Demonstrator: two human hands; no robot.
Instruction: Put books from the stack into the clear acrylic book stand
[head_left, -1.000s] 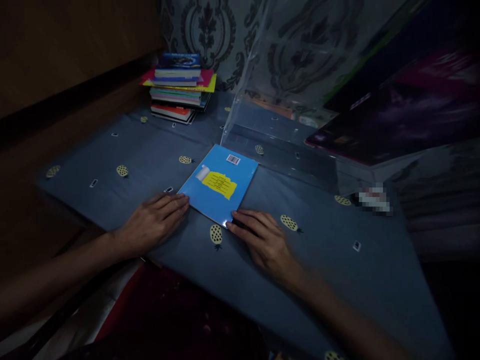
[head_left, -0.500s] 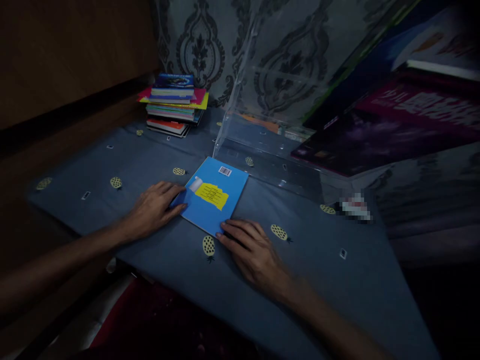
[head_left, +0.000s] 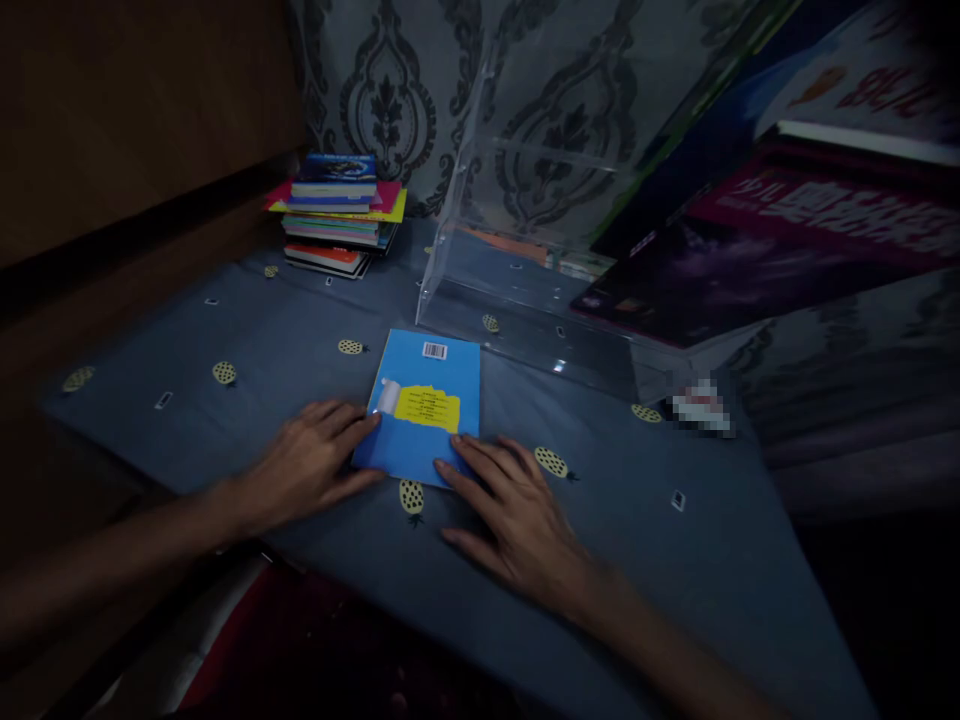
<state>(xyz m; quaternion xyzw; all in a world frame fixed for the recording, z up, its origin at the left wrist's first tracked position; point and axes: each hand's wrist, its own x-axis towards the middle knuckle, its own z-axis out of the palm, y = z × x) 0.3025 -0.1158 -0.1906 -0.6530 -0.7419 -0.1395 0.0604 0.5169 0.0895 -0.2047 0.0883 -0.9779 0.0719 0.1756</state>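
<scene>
A blue book (head_left: 435,455) with a yellow text patch and a barcode lies flat on the cloth-covered table (head_left: 300,340). At its lower left corner rests my left hand (head_left: 319,455), thumb and fingers apart along the edge. My right hand (head_left: 514,510) touches the lower right corner with its fingertips, the fingers stretched out and the thumb apart on the cloth. Beyond the book stands a clear acrylic rack (head_left: 525,345).
A stack of books (head_left: 337,220) sits at the back left by the wall. Large books, one with a purple cover (head_left: 697,260), lean in the rack on the right. A blurred white item (head_left: 701,405) lies near the rack's right end.
The blue book has turned so its edges lie squarer to me and has moved slightly nearer. Both hands shifted with it, and my right thumb has spread away from the fingers.
</scene>
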